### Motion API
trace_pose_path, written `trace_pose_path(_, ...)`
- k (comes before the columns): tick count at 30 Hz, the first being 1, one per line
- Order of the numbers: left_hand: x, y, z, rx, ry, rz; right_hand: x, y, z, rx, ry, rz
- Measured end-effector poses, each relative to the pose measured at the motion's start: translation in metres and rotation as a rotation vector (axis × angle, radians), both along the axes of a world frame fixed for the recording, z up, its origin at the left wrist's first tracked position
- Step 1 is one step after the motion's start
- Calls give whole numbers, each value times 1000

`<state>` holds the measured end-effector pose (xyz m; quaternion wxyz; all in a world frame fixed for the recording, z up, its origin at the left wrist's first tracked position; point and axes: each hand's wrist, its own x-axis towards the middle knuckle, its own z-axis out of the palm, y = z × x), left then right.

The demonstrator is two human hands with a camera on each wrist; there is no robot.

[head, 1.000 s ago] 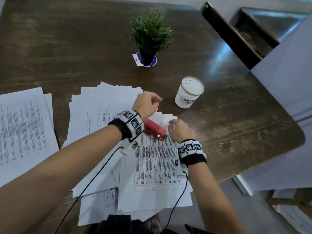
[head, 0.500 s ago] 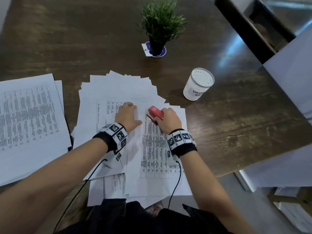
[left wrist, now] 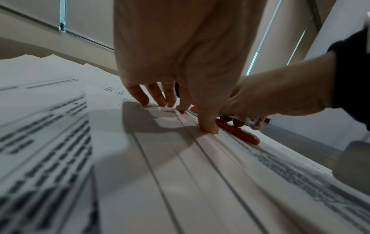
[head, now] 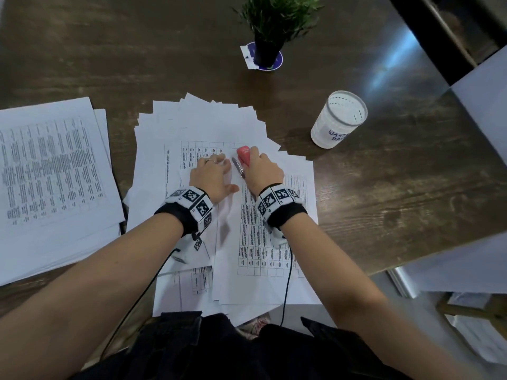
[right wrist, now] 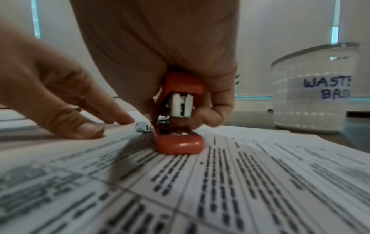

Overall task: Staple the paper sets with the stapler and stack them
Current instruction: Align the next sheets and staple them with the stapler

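Two hands: right hand [head: 262, 171] grips one stapler [head: 243, 156].

Black wristbands [head: 285, 215] with white tag-marked blocks, thin black cables [head: 286, 283], perhaps a ring [head: 209, 160].
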<state>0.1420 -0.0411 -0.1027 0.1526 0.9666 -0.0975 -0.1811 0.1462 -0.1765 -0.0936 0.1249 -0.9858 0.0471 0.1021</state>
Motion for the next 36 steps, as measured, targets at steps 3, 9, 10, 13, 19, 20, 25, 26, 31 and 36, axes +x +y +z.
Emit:
trace_pose_path(3,1,1,0,17,-2,-14,2,5,3,-44,14,-10)
trace_pose_path(9,2,2,5,11,24,1,11,-4,8,-82,45,26)
trace_pose_path(10,2,1,6,15,28,3,13,-5,7,-90,45,32)
trace_pose_path(13,2,-1,7,46,28,1,12,-1,-3,-104,35,-14)
trace_pose_path(19,3,-3,11,46,18,12,13,13,-8,-81,26,-86)
trace_pose_path(20,3,-3,10,40,17,13,16,10,-9,-99,22,-60)
trace_pose_path(25,4,-4,11,41,25,7,24,0,-13,-173,-9,41)
trace_pose_path(26,4,-4,12,43,25,5,24,0,-12,-176,-16,47)
trace_pose_path(31,4,-4,11,47,35,7,25,1,-13,-170,-26,22)
trace_pose_path(36,4,-5,8,16,33,47,24,7,-13,-153,-24,-19)
